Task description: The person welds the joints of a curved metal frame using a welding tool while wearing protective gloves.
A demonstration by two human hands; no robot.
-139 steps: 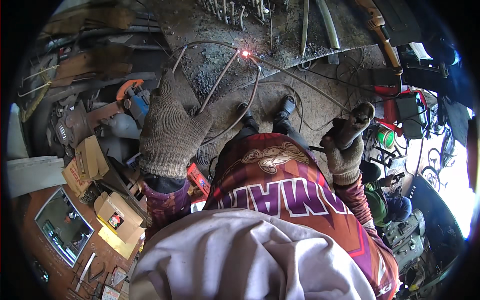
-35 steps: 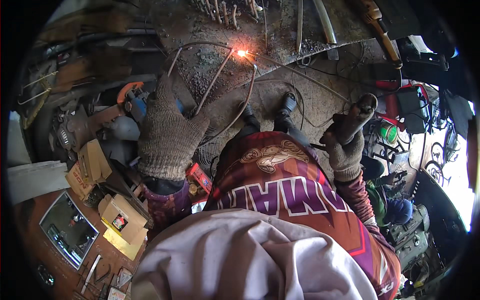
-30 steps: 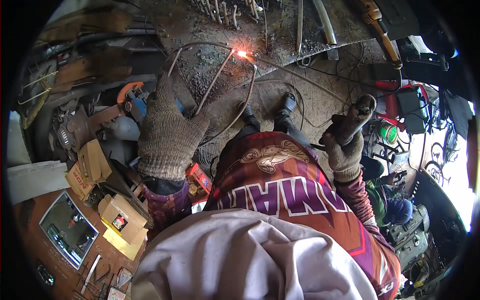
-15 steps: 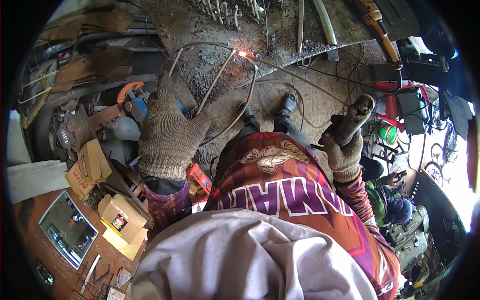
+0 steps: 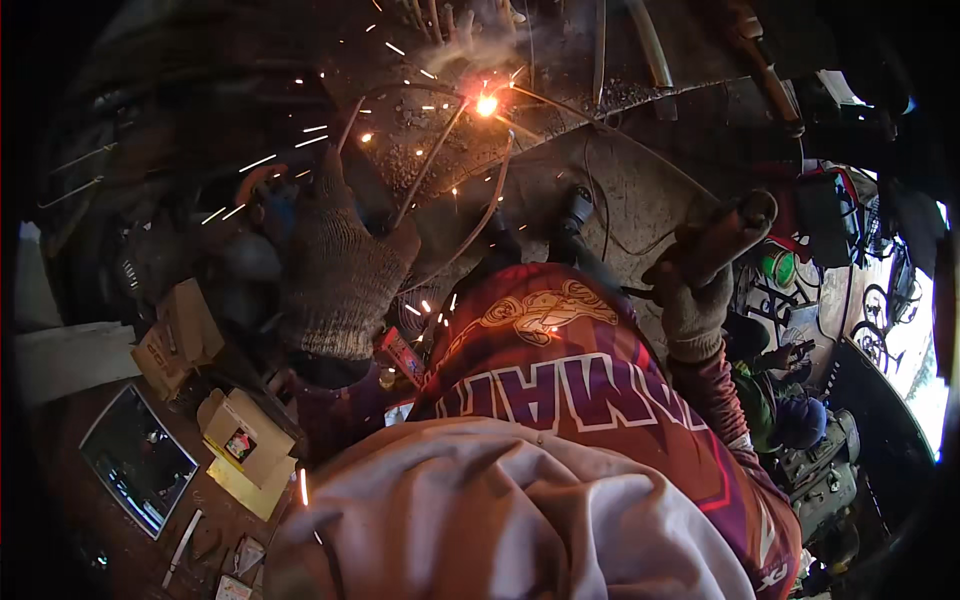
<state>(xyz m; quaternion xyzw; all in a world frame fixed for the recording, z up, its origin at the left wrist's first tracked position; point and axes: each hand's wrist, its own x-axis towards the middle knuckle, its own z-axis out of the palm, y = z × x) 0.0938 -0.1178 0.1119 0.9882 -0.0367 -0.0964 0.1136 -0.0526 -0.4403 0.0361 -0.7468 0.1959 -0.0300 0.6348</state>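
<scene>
My left hand, in a knitted work glove, is closed on a bent metal rod frame. The frame's curved top and legs reach over the worktable edge. In my gloved right hand is a welding electrode holder, clamping a long thin welding rod that slants up and left. A bright welding arc burns at the frame's top. Sparks fly mostly to the left, and smoke rises behind the arc. Glare hides the exact contact between rod and frame. Shadow covers the left fingertips.
Grit covers the metal worktable. An angle grinder lies at its right end. Cables trail over the floor. Cardboard boxes and a framed glass pane are at lower left. Another person crouches at right.
A small red glow has flared into a bright arc with sparks and smoke, and the surroundings look darker. My right hand's holder and welding rod have shifted slightly right and tilted.
</scene>
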